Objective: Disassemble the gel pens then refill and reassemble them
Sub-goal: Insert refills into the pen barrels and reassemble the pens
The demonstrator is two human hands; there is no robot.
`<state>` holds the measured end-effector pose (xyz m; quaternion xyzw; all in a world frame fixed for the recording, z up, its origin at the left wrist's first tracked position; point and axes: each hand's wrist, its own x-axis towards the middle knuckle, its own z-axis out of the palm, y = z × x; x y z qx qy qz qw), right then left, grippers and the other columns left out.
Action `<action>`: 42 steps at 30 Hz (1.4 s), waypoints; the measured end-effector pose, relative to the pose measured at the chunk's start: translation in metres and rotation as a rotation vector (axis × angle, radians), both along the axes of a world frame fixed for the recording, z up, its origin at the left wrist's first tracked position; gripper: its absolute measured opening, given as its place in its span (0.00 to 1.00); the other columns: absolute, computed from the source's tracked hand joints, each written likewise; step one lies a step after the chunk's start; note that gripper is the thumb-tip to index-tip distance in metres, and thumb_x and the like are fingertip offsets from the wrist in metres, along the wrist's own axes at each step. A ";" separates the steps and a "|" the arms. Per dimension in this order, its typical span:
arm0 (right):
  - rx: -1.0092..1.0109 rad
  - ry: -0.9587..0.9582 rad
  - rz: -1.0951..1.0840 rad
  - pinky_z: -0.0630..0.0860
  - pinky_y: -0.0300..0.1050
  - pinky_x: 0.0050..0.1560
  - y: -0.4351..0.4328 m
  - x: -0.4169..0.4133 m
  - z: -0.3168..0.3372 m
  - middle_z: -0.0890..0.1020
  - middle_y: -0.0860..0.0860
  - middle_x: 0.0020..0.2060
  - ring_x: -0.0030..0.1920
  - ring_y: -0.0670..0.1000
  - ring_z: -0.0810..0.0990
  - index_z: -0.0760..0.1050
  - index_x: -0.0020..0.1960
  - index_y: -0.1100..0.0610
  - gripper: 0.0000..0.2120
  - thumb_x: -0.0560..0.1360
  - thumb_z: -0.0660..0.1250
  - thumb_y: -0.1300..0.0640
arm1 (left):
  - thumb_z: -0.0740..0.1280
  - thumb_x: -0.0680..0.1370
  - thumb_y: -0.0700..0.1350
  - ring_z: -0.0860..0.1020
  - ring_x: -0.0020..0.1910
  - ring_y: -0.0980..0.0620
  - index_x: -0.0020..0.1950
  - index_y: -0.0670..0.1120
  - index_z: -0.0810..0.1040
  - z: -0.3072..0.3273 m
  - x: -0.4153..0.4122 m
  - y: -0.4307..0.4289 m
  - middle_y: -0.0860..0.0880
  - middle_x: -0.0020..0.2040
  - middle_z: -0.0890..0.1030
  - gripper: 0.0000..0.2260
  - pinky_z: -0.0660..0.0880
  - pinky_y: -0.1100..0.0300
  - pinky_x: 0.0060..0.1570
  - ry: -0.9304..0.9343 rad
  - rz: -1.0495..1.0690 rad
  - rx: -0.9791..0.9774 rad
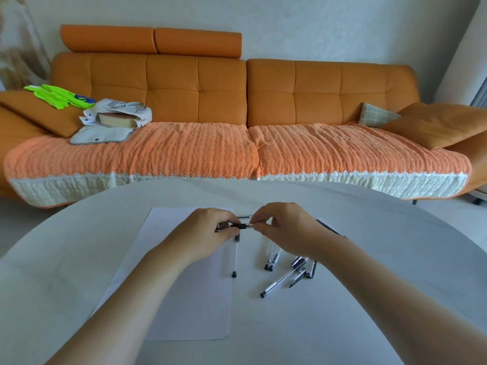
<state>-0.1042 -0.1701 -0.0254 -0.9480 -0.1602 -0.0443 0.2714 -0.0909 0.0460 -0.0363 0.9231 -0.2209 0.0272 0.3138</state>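
A gel pen (241, 226) is pinched above the counter (369, 299) between the left hand (210, 227) and the right hand (287, 225). It is judged light, stiff and slippery. It is best gripped at the black sleeve.

It was a home living room: a long orange sofa (237, 83) stood against a pale wall (329, 25), its seat under a knitted orange throw (197, 151). Cushions (434, 125) lay at both ends, with a cloth bag (118, 114) and bright green clothing (56, 96) at the left end.
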 end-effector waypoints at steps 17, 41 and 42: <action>-0.008 0.113 -0.099 0.69 0.33 0.38 -0.057 0.078 -0.003 0.81 0.38 0.43 0.41 0.39 0.78 0.83 0.52 0.45 0.07 0.75 0.72 0.54 | 0.70 0.77 0.50 0.76 0.44 0.57 0.54 0.53 0.84 -0.016 0.072 -0.051 0.55 0.47 0.80 0.07 0.75 0.58 0.45 -0.082 0.002 0.126; -0.156 0.080 -0.148 0.72 0.39 0.47 -0.059 0.091 -0.034 0.82 0.43 0.51 0.47 0.45 0.78 0.83 0.54 0.48 0.09 0.80 0.65 0.55 | 0.69 0.77 0.52 0.62 0.74 0.52 0.46 0.58 0.81 -0.035 0.094 -0.039 0.56 0.73 0.68 0.02 0.59 0.53 0.70 0.042 0.027 0.122; -0.148 0.079 -0.147 0.73 0.39 0.48 -0.060 0.091 -0.034 0.82 0.43 0.51 0.47 0.44 0.77 0.83 0.55 0.48 0.09 0.80 0.65 0.55 | 0.70 0.77 0.51 0.65 0.73 0.53 0.45 0.58 0.80 -0.037 0.095 -0.037 0.57 0.73 0.69 0.01 0.61 0.55 0.69 0.099 0.026 0.090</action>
